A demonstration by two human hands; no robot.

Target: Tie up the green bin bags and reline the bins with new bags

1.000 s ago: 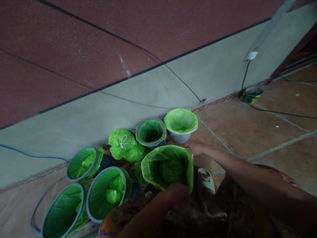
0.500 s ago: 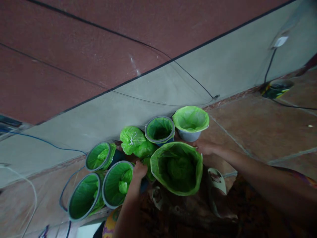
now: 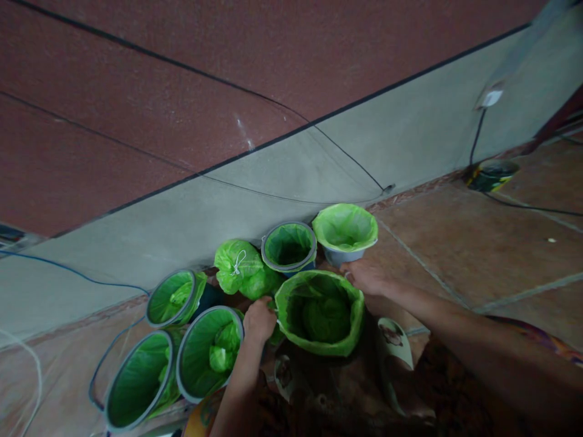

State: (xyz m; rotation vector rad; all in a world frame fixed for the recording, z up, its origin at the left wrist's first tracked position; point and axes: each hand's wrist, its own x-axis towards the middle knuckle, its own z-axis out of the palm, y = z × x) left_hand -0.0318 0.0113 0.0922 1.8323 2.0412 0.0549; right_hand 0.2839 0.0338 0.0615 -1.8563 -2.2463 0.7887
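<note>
A bucket lined with a green plastic bag [image 3: 319,340] stands right in front of me, a crumpled green bag lying inside it. My left hand [image 3: 259,320] is closed on the liner's left rim. My right hand [image 3: 367,277] is closed on the liner's far right rim. Both hands hold the bag's edge over the bucket's lip. Dark patterned cloth hides the bucket's lower part.
Several other green-lined buckets stand around: three at the left [image 3: 206,352], two behind [image 3: 289,246] near the wall. A tied green bag [image 3: 237,272] lies between them. Cables run along the grey wall base [image 3: 182,224] and the tiled floor [image 3: 455,243].
My left hand moved from the liner's near edge to its left rim and now grips there. The right hand stayed on the far right rim. The view shifted slightly.
</note>
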